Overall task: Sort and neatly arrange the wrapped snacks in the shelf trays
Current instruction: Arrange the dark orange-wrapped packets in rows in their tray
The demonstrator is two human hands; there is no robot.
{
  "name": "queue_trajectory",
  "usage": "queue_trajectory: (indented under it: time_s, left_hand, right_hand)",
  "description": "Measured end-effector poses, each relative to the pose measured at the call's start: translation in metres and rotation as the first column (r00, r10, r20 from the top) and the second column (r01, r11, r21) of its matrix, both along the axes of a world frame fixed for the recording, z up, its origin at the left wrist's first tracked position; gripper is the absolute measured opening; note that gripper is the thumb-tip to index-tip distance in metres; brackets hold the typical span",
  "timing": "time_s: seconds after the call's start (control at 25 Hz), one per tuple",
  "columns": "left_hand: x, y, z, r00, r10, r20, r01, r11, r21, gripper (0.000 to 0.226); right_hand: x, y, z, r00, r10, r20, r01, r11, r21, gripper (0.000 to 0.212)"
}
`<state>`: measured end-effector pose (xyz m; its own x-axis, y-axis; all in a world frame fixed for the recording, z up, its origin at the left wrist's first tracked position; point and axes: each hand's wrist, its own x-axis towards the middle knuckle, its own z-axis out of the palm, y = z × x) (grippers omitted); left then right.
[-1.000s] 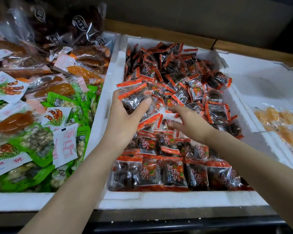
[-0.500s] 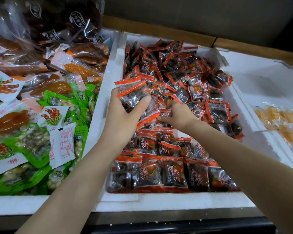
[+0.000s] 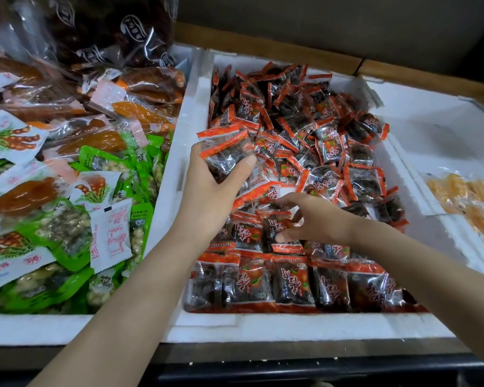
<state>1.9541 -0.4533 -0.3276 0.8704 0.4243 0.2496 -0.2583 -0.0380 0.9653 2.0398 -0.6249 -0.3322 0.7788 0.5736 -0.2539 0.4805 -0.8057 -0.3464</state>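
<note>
The middle white foam tray [image 3: 263, 325] is full of small red-and-clear wrapped snacks [image 3: 313, 129], loose at the back and lined in neat rows [image 3: 291, 280] at the front. My left hand [image 3: 207, 196] grips a small stack of these packets [image 3: 224, 149] over the tray's left side. Just right of it, my right hand [image 3: 316, 222] reaches into the second row, its thumb and fingers pinching one red packet [image 3: 277, 227].
The left tray [image 3: 67, 328] holds green, white and orange snack bags [image 3: 67, 191], with dark bags piled behind. A white foam tray on the right [image 3: 430, 129] holds yellow wrapped snacks [image 3: 472, 196]. A dark shelf edge runs along the front.
My right hand has drawn back toward me from the loose pile to the second row and now pinches a packet. My left hand keeps its stack, hardly moved.
</note>
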Motion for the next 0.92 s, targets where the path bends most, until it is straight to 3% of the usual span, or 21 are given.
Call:
queue_trajectory:
  time_s: [0.08, 0.2, 0.4, 0.48, 0.56, 0.68, 0.8, 0.92]
  left_hand:
    - [-0.001, 0.000, 0.001, 1.000, -0.005, -0.004, 0.005, 1.000, 0.002, 0.045]
    - [-0.001, 0.000, 0.000, 1.000, -0.005, 0.005, 0.005, 1.000, 0.010, 0.045]
    - [-0.002, 0.001, 0.000, 1.000, -0.012, 0.013, 0.012, 1.000, 0.021, 0.043]
    - [-0.003, 0.000, 0.000, 1.000, -0.021, 0.015, 0.021, 0.999, 0.026, 0.043]
    - [-0.003, -0.002, 0.001, 0.999, -0.032, 0.000, 0.032, 0.999, 0.043, 0.040]
    - [-0.003, -0.005, -0.002, 0.995, -0.089, -0.052, 0.096, 0.986, 0.140, 0.039]
    - [0.001, -0.016, -0.005, 0.983, -0.134, -0.123, 0.155, 0.972, 0.178, 0.052]
    - [0.013, -0.037, -0.006, 0.951, -0.238, -0.198, 0.267, 0.953, 0.141, 0.067]
  right_hand:
    - [0.002, 0.002, 0.002, 0.996, 0.047, 0.070, -0.046, 0.999, -0.009, 0.066]
    - [0.001, 0.002, 0.003, 0.994, -0.032, 0.109, 0.019, 0.993, 0.119, 0.045]
    - [-0.003, -0.004, -0.005, 0.999, -0.010, 0.039, 0.008, 0.998, 0.059, 0.048]
    - [-0.004, -0.007, -0.003, 0.992, -0.040, 0.121, 0.022, 0.990, 0.141, 0.048]
    - [-0.010, -0.008, 0.004, 0.978, -0.142, 0.155, 0.080, 0.934, 0.349, 0.043]
    - [-0.031, -0.004, 0.023, 0.993, -0.110, -0.039, 0.109, 0.755, 0.647, 0.038]
    - [-0.048, -0.005, 0.030, 0.999, -0.031, -0.041, 0.050, 0.781, 0.623, 0.053]
    - [-0.048, -0.014, 0.028, 0.991, -0.129, 0.031, 0.083, 0.785, 0.613, 0.049]
